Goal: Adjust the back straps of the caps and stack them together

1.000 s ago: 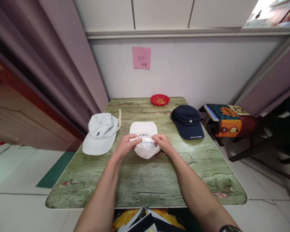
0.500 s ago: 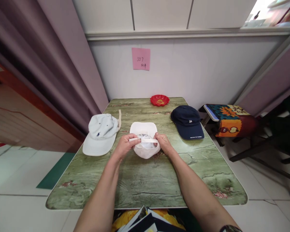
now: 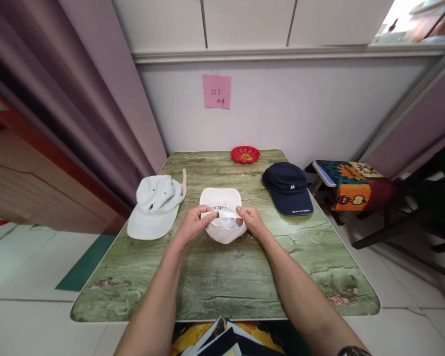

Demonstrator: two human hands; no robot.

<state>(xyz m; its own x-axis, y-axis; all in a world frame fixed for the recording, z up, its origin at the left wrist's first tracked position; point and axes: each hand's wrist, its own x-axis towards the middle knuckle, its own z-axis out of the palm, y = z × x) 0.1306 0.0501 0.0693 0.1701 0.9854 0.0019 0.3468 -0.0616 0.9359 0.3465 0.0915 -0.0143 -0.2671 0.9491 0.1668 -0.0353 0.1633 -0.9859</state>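
A white cap (image 3: 225, 233) lies at the middle of the table, its brim pointing away from me and its back strap facing me. My left hand (image 3: 196, 222) pinches the strap's left part near the buckle. On the other side, my right hand (image 3: 250, 217) is closed on the right part of the strap. A light blue cap (image 3: 154, 200) with a small dark logo rests to the left, its beige strap sticking up. To the right sits a navy cap (image 3: 287, 185) with white lettering on its brim.
A red scalloped dish (image 3: 245, 155) stands at the far edge of the green wood-patterned table (image 3: 230, 282). Behind it, a pink note (image 3: 217, 91) is stuck on the wall. A stool with a colourful cover (image 3: 356, 185) is beside the table at the right.
The strap between my hands has risen slightly and looks straighter. Both hands keep their grip, with small finger shifts. The other caps have not moved.
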